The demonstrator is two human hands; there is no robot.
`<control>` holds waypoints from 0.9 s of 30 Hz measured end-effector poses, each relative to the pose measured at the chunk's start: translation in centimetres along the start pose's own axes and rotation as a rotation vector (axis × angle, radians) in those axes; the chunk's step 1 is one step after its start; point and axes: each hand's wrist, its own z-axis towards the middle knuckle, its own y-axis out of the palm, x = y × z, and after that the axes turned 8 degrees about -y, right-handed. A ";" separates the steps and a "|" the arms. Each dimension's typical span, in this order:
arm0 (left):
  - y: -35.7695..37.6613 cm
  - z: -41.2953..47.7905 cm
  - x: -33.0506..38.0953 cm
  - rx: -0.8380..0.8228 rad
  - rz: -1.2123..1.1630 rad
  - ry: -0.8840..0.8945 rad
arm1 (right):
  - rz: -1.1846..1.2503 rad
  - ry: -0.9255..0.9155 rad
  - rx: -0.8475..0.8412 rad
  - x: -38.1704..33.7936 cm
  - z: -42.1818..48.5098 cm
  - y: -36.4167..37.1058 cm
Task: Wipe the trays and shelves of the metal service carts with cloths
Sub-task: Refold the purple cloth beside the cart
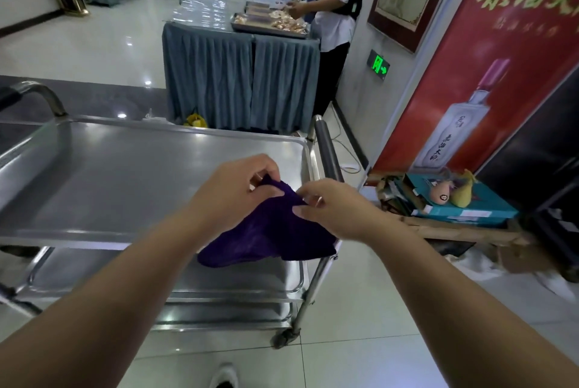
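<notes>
**Entry 1, my hands.** Left hand (238, 190) and right hand (332, 209), both over the near right corner of the service cart (310, 293). Each pinches the upper hem of the purple cloth (269, 237) between thumb and fingertips.

**Entry 2, purple cloth.** Hangs from that pinch across the cart's front rim, its lower folds drooping before the middle shelf (235, 281). Judged light, soft and limp, so it will likely bunch. Best taken by the hem, folded to a pad, then pressed flat.

**Entry 3, top tray (125, 174).** Stainless, rimmed; looks slick.

**Entry 4, push handle (327, 152).** Dark grip at the cart's right end.

**Entry 5, beyond the cart.** Skirted tabletop (213, 8) carrying food trays (269, 24), with a person (335, 5) standing at it.
</notes>
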 end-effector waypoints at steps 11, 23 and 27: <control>2.2 9.5 -7.0 -0.208 -0.194 -0.229 | -0.036 0.063 0.146 1.9 7.8 -4.2; 6.2 18.6 -13.3 -0.471 -0.492 -0.385 | 0.537 0.110 0.423 7.1 13.3 -9.0; 6.9 20.6 -14.0 -0.437 -0.472 -0.435 | 0.378 0.292 0.551 10.8 13.6 -8.6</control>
